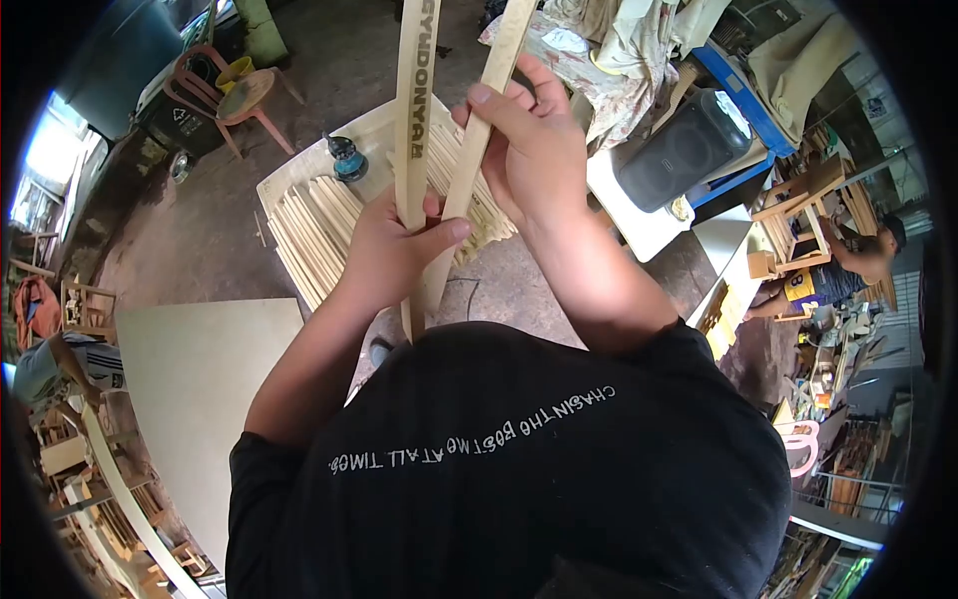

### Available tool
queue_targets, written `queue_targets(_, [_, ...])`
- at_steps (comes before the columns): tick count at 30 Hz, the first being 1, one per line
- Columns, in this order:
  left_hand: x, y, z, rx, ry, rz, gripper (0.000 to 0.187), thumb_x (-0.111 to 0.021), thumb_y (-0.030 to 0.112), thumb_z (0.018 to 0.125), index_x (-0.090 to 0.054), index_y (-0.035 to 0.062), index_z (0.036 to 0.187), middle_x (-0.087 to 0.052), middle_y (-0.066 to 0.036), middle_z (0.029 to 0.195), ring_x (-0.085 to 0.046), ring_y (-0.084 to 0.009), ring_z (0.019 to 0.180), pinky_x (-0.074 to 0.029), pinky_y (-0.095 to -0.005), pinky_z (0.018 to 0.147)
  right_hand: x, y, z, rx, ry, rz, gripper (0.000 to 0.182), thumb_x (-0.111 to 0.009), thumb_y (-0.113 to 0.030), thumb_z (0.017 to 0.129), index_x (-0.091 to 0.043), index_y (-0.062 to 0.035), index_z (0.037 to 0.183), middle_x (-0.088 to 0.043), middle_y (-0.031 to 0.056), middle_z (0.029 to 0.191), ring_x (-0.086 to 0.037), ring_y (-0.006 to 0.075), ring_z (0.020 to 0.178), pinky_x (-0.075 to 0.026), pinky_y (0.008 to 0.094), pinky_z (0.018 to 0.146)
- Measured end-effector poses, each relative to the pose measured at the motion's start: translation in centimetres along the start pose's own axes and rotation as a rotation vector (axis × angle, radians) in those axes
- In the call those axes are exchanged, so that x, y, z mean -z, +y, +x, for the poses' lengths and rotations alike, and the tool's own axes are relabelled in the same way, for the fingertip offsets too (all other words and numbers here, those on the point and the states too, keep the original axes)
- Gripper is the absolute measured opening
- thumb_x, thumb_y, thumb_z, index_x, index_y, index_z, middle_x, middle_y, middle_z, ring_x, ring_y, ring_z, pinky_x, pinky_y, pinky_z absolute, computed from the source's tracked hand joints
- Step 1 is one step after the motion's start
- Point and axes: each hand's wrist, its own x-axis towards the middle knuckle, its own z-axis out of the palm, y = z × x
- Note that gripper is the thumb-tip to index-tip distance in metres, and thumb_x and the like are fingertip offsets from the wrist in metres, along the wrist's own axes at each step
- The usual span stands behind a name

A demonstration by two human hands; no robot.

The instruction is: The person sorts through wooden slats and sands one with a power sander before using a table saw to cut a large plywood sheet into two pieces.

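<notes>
Two long, pale wooden strips rise in front of my chest, spreading apart toward the top. Dark printed letters run down the face of the left wooden strip [412,110]; the right wooden strip [499,65] looks plain. Low on both, my left hand [382,250] is closed, its fingers round the lettered strip and its thumb lying across the plain one. Higher up, my right hand [544,150] pinches the plain strip between thumb and fingers. The strips' lower ends come close to my shirt. Behind them, many similar wooden strips [311,228] lie side by side on a low table [374,122].
A dark teal tool or container [346,160] stands on the low table. To the right is a black speaker [687,150]; a pink chair [261,108] is at back left. A large flat board [205,399] lies left. People [843,268] work at both sides.
</notes>
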Motion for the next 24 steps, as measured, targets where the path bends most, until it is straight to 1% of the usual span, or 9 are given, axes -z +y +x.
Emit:
queue_targets(2, [0.3, 0.0, 0.2, 0.029, -0.007, 0.093, 0.021, -0.070, 0.002, 0.095, -0.051, 0.0040, 0.105, -0.069, -0.014, 0.113, -0.074, -0.0246, 0.099, -0.059, -0.0335, 0.083, 0.7, -0.2, 0.8, -0.046, -0.113, 0.013, 0.049, -0.067, 0.007, 0.093, -0.045, 0.0016, 0.136, -0.071, 0.0121, 0.102, -0.070, 0.0190, 0.087, -0.059, 0.0319, 0.082])
queue_targets(6, [0.8, 0.5, 0.9, -0.006, -0.095, -0.088, 0.028, -0.066, 0.012, 0.100, -0.051, 0.0011, 0.121, -0.070, -0.016, 0.116, -0.074, -0.0254, 0.096, -0.060, -0.0347, 0.080, 2.6, -0.8, 1.8, -0.204, -0.298, 0.007, 0.046, -0.067, 0.008, 0.093, -0.052, 0.0041, 0.135, -0.072, 0.0124, 0.106, -0.070, 0.0178, 0.089, -0.058, 0.0325, 0.085])
queue_targets(9, [1.5, 1.9, 1.2, 0.037, -0.145, -0.175, 0.039, -0.065, 0.019, 0.102, -0.048, 0.0014, 0.132, -0.068, -0.017, 0.120, -0.074, -0.0254, 0.097, -0.062, -0.0363, 0.079, 3.6, 0.1, 1.0, -0.263, -0.366, -0.150, 0.037, -0.066, 0.006, 0.094, -0.059, 0.0049, 0.130, -0.073, 0.0130, 0.110, -0.070, 0.0161, 0.092, -0.058, 0.0302, 0.086])
queue_targets(12, [2.8, 1.1, 2.4, 0.061, -0.110, -0.194, 0.042, -0.066, 0.021, 0.102, -0.047, 0.0021, 0.135, -0.066, -0.016, 0.121, -0.073, -0.0249, 0.099, -0.062, -0.0365, 0.079, 4.2, 1.1, -1.0, -0.354, -0.503, -0.277, 0.037, -0.066, 0.004, 0.095, -0.060, 0.0051, 0.132, -0.073, 0.0130, 0.113, -0.069, 0.0145, 0.092, -0.057, 0.0285, 0.083])
queue_targets(13, [3.2, 0.5, 2.8, 0.049, -0.101, -0.178, 0.044, -0.066, 0.024, 0.103, -0.048, 0.0037, 0.137, -0.066, -0.013, 0.119, -0.072, -0.0233, 0.099, -0.061, -0.0356, 0.079, 4.4, 1.9, -1.5, -0.288, -0.493, -0.360, 0.037, -0.066, 0.003, 0.096, -0.061, 0.0050, 0.132, -0.073, 0.0104, 0.111, -0.068, 0.0124, 0.088, -0.056, 0.0269, 0.078])
queue_targets(16, [2.5, 0.3, 2.3, 0.017, -0.083, -0.246, 0.041, -0.061, 0.027, 0.105, -0.050, 0.0052, 0.137, -0.067, -0.010, 0.115, -0.071, -0.0204, 0.094, -0.060, -0.0330, 0.076, 3.8, 2.7, -2.9, -0.315, -0.373, -0.301, 0.039, -0.066, 0.003, 0.095, -0.060, 0.0054, 0.134, -0.074, 0.0088, 0.110, -0.067, 0.0107, 0.085, -0.055, 0.0262, 0.075])
queue_targets(19, [1.9, -0.6, 2.4, 0.031, -0.008, -0.313, 0.035, -0.058, 0.025, 0.106, -0.054, 0.0024, 0.133, -0.070, -0.012, 0.103, -0.070, -0.0173, 0.076, -0.058, -0.0307, 0.068, 4.8, 3.7, -3.3, -0.258, -0.364, -0.448, 0.041, -0.066, 0.002, 0.095, -0.059, 0.0059, 0.136, -0.073, 0.0098, 0.112, -0.068, 0.0116, 0.088, -0.055, 0.0254, 0.078])
queue_targets(22, [2.3, -2.5, 3.0, 0.084, 0.041, -0.182, 0.034, -0.053, 0.028, 0.108, -0.054, 0.0027, 0.131, -0.069, -0.012, 0.104, -0.069, -0.0174, 0.074, -0.058, -0.0307, 0.065, 6.8, 4.9, -2.9, -0.324, -0.449, -0.556, 0.046, -0.067, -0.002, 0.096, -0.056, 0.0060, 0.139, -0.073, 0.0119, 0.114, -0.069, 0.0123, 0.089, -0.055, 0.0251, 0.080])
queue_targets(24, [2.4, -4.4, 3.6, 0.063, 0.042, -0.087, 0.032, -0.047, 0.029, 0.110, -0.054, 0.0047, 0.130, -0.066, -0.009, 0.094, -0.065, -0.0162, 0.068, -0.056, -0.0297, 0.060, 7.5, 6.4, -2.8, -0.292, -0.295, -0.552, 0.046, -0.069, -0.006, 0.095, -0.057, 0.0060, 0.139, -0.073, 0.0124, 0.114, -0.069, 0.0120, 0.090, -0.055, 0.0254, 0.079])
